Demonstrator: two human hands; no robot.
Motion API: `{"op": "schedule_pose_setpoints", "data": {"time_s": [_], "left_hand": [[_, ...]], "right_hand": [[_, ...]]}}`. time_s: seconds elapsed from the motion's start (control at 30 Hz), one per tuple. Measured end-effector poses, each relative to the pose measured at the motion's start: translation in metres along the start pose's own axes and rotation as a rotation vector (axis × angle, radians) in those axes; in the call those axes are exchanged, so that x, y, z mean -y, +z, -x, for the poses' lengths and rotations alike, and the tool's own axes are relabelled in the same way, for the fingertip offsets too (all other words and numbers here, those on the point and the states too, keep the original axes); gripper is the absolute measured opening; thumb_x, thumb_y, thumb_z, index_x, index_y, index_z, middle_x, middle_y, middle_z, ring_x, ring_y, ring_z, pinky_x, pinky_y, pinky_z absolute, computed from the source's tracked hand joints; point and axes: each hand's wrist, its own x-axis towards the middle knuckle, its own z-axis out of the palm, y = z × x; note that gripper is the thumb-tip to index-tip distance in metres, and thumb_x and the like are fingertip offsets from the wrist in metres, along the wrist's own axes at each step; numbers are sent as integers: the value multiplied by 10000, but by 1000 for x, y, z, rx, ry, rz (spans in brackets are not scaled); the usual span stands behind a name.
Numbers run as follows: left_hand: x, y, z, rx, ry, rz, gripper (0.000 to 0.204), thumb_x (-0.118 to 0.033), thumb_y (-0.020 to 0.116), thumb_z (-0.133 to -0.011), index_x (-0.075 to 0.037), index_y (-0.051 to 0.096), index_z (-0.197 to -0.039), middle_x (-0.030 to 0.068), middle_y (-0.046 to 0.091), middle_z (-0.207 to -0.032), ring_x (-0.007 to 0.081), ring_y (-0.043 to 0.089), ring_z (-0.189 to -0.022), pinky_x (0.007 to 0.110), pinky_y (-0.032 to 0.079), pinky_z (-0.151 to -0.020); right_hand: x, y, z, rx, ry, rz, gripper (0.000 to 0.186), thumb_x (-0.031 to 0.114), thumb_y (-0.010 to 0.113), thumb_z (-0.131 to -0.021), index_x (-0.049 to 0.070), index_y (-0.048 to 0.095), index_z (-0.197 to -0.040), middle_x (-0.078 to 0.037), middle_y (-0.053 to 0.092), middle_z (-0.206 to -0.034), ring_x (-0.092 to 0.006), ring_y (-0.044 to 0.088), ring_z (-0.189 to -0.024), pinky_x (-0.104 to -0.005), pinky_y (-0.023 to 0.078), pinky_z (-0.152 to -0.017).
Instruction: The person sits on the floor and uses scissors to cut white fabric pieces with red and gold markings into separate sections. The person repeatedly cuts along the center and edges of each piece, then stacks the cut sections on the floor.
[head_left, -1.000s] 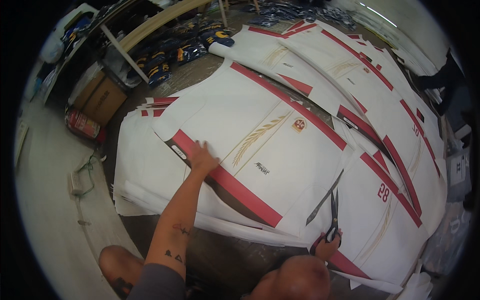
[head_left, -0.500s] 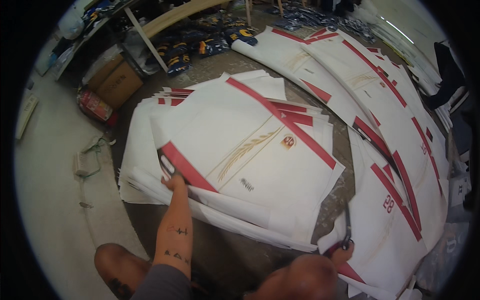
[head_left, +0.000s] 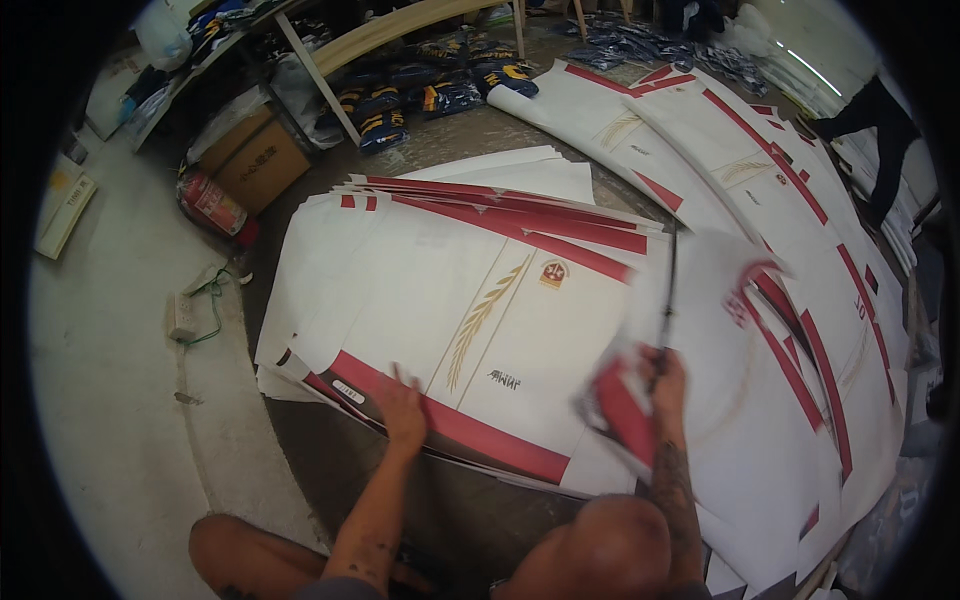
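My left hand [head_left: 401, 408] lies with its fingers spread on the near red band of the top printed sheet [head_left: 420, 270] of a stack. That white sheet carries red bands, a gold wheat ear and a small crest. My right hand [head_left: 668, 388], partly blurred, is closed around a pair of long dark scissors [head_left: 668, 300] pointing away from me. A blurred white and red sheet [head_left: 625, 410] hangs at the same hand, its corner by the fingers; whether the fingers grip it too is hard to make out.
More printed sheets [head_left: 790, 400] lie overlapped on the floor at the right. At the far left stand a cardboard box [head_left: 255, 165], a red fire extinguisher [head_left: 215, 205] and a power strip [head_left: 182, 318]. Bagged dark garments [head_left: 440, 95] lie under a bench [head_left: 400, 35]. Another person's leg [head_left: 880, 140] is far right.
My left hand has moved right and lies flat on the stack's top sheet, which sits squarer on the pile. My right hand has risen away from me with the scissors, and a sheet moves beside it.
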Motion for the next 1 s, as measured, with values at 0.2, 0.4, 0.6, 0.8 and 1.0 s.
{"op": "schedule_pose_setpoints", "data": {"time_s": [0.2,0.4,0.6,0.8,1.0], "left_hand": [[-112,-55,17,555,17,1402,1075,-305,857,-696,-5,207,-1498,280,324,-1473,371,306,-1397,473,296,-1127],[-155,-26,-34,497,-1088,1778,849,-368,773,-817,-39,301,-1441,155,532,-1249,279,612,-1032,410,482,-775],[-188,16,-139,868,-979,1822,484,-417,721,-854,-129,565,-1210,76,605,-1098,245,631,-891,399,464,-712],[-230,13,-179,871,-1011,1676,556,-449,739,-830,-65,580,-1200,116,613,-1075,284,634,-885,487,485,-822],[-232,47,-199,577,-1141,2006,322,-237,598,-945,-30,573,-1191,114,617,-1147,248,611,-1013,449,503,-908]], "right_hand": [[3,96,26,500,159,-283,214,18,704,-862,-3,569,-1027,-180,665,-1181,-234,631,-1112,-348,495,-985],[-15,36,37,386,75,47,186,5,698,-870,-18,564,-997,-165,686,-1121,-187,655,-1023,-305,534,-903],[-56,-64,101,-59,102,206,205,25,710,-863,-33,572,-1003,-153,702,-1083,-183,660,-989,-297,519,-860],[-91,-145,219,-575,185,721,212,75,720,-865,-28,582,-989,-108,677,-973,-182,640,-891,-307,496,-781],[-122,-188,258,-941,243,515,224,135,701,-899,-17,588,-1019,-107,663,-981,-192,634,-875,-333,487,-795]]}}
